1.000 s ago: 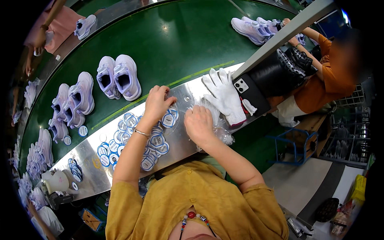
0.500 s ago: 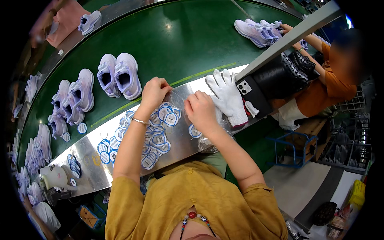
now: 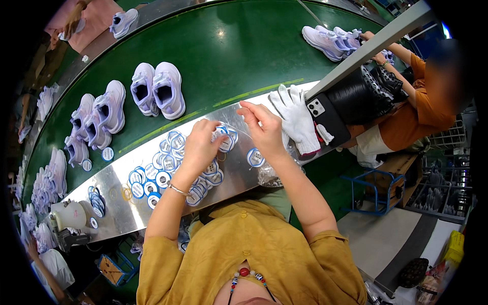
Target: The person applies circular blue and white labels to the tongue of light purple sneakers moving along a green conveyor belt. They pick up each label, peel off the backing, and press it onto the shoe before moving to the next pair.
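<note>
1. Head view, left hand. Your left hand (image 3: 202, 146) is partly curled over the near side of the belt, thumb and fingers bent toward each other beside the upper edge of the tag pile. Blue-rimmed tags show at its fingertips; whether it grips one, you cannot tell from this angle.

2. Head view, right hand. Your right hand (image 3: 264, 129) is raised just beside the left, thumb and forefinger close together, the other fingers folded. A fine pale strand (image 3: 239, 128) shows between your two hands; its hold in either is too fine to make out.

3. Head view, tags. The round tags (image 3: 165, 160), white with blue rims, overlap in a loose pile on the metal ledge (image 3: 236, 175), around and beneath your left hand and forearm. A single tag (image 3: 255, 157) lies apart, beside your right wrist.

4. Head view, surroundings. To the right lie a white glove (image 3: 296, 122) and a dark phone (image 3: 328, 122); a crumpled clear bag (image 3: 270, 176) rests near your right forearm. Beyond the ledge, a pair of pale lilac shoes (image 3: 170, 91) stands on the green belt (image 3: 229, 56). At far right, a co-worker in orange (image 3: 429, 104) reaches toward further shoes (image 3: 325, 43).
</note>
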The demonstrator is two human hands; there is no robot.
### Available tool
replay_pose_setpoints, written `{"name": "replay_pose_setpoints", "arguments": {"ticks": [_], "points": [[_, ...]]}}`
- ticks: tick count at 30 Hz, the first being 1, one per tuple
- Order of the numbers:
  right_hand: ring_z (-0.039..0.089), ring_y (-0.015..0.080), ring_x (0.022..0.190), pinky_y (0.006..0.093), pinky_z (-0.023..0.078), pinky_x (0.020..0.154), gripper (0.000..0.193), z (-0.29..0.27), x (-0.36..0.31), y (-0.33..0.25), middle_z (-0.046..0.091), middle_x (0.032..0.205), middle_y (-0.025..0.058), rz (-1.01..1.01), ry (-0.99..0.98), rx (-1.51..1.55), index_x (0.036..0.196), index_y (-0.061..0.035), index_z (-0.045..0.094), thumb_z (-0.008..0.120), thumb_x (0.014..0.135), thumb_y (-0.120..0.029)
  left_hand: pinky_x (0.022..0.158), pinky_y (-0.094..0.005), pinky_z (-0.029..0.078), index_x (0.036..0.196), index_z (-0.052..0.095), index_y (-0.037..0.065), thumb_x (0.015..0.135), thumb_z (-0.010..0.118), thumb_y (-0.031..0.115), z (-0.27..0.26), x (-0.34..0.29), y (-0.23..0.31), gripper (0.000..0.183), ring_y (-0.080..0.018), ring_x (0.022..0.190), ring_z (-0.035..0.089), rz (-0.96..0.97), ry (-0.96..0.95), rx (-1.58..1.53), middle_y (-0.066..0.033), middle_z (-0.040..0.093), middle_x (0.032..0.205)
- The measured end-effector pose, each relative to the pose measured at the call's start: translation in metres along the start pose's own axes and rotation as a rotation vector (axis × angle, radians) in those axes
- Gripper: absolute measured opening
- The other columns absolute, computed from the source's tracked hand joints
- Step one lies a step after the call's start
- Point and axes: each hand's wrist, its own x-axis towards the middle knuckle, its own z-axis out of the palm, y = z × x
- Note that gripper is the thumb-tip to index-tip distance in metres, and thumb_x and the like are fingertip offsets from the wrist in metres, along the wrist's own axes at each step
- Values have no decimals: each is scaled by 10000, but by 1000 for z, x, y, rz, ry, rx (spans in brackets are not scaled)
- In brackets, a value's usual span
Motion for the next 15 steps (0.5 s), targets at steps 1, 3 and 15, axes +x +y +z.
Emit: {"name": "replay_pose_setpoints", "arguments": {"ticks": [1,3,15], "points": [[625,163,706,255,472,590,166,-5,-1,-5,683,821,92,-9,-12,3,1032,8,662,606,881,-32,748,-376,476,982,599,1,704,762,119,5,-7,-1,344,-312,871,568,54,-29,96,-134,579,893],[562,209,635,301,458,585,151,-10,-1,-11,666,763,99,-85,-7,-45,981,21,658,633,845,-40,775,-387,469,979,585,-1,694,765,126,11,-12,1,360,-333,914,558,-15,-116,154,-147,580,912],[349,21,481,181,259,405,109,-17,-34,-10,440,630,-47,1126,-320,828,927,-25,568,546,942,-131,645,-340,487,808,635,44,715,665,-18,-3,-35,16,115,-259,779,598,93,143,-92,-75,610,861]]}}
